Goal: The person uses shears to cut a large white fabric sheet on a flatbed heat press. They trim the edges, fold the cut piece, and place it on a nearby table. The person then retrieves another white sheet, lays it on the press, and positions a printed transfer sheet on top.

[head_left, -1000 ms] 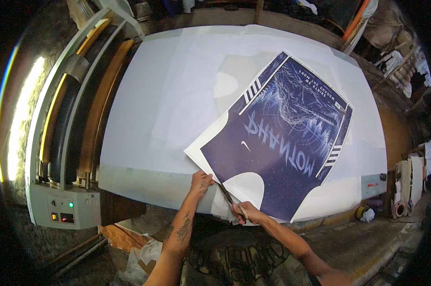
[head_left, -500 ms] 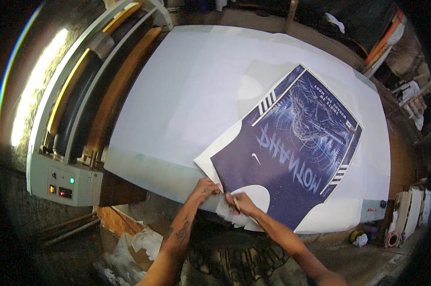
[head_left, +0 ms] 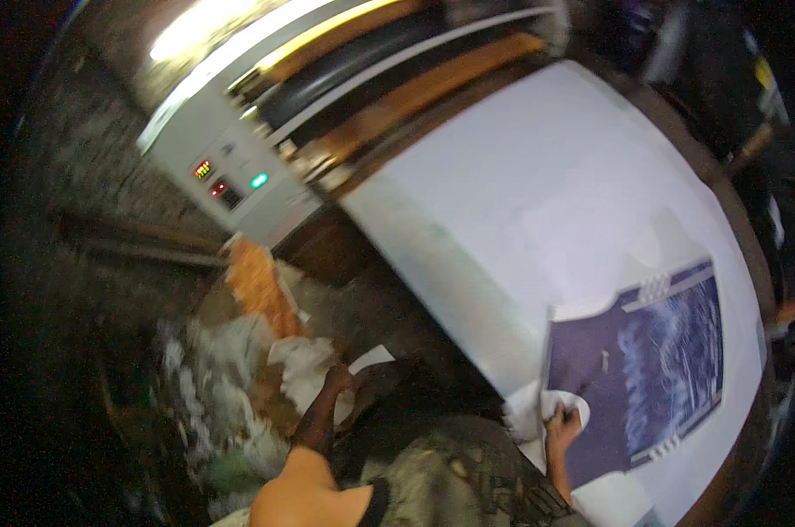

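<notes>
My left hand (head_left: 337, 381) hangs off the table at the left, low over a heap of scraps. Its fingers are closed on a white scrap (head_left: 371, 358) that sticks out beside them; blur hides the exact grip. On the table lies a navy printed jersey panel (head_left: 591, 347) with pale lettering, a picture and striped side bands. My right hand (head_left: 563, 429) rests at the panel's near edge, by a white rounded cutout (head_left: 577, 405). Its fingers are curled around something small and dark that I cannot make out.
A roller heat press (head_left: 231, 167) with a lit control panel stands at the upper left, beside the white-covered table (head_left: 503, 193). White and clear scraps (head_left: 239, 378) are heaped on the floor at the left, near an orange-brown board (head_left: 261, 285).
The view has swung left. My left hand has left the panel's edge and moved out over the scrap heap with a white scrap. My right hand stays by the panel.
</notes>
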Motion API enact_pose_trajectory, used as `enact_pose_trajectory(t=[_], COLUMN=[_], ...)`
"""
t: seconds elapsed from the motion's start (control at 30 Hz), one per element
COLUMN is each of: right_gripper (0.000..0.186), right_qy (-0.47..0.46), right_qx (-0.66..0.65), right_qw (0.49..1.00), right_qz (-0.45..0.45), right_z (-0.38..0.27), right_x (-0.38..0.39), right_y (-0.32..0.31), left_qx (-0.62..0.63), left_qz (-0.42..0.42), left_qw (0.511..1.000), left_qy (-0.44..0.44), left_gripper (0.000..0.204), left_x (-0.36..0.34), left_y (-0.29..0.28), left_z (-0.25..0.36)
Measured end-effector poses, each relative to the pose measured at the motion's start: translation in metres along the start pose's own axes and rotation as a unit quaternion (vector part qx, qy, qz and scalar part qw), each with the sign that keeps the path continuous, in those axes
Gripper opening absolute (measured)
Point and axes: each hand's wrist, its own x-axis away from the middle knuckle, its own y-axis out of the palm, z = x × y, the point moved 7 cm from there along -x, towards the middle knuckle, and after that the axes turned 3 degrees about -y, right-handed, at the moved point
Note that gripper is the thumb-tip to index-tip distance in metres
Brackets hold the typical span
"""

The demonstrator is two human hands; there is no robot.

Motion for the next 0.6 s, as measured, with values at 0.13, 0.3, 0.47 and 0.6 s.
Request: enact_pose_trajectory(t=[0.13, 0.3, 0.47, 0.6], right_gripper=[0.031, 0.037, 0.039, 0.024], right_qy=[-0.003, -0.099, 0.127, 0.268], right_qx=[0.133, 0.088, -0.006, -0.284], right_qw=[0.991, 0.976, 0.963, 0.811], right_qz=[-0.006, 0.175, 0.239, 0.436], right_z=[0.122, 0.168, 0.128, 0.100], right_x=[0.136, 0.218, 0.314, 0.316], right_y=[-0.038, -0.033, -0.018, 0.003], left_qx=[0.090, 0.094, 0.026, 0.145], left_qz=[0.148, 0.056, 0.026, -0.218], left_qw=[0.960, 0.970, 0.997, 0.953], left_qy=[-0.222, -0.219, 0.070, 0.156], left_gripper=[0.034, 0.042, 0.051, 0.053], left_x=[0.072, 0.067, 0.000, 0.024], left_y=[0.030, 0.046, 0.008, 0.033], left_z=[-0.227, -0.317, -0.197, 0.023])
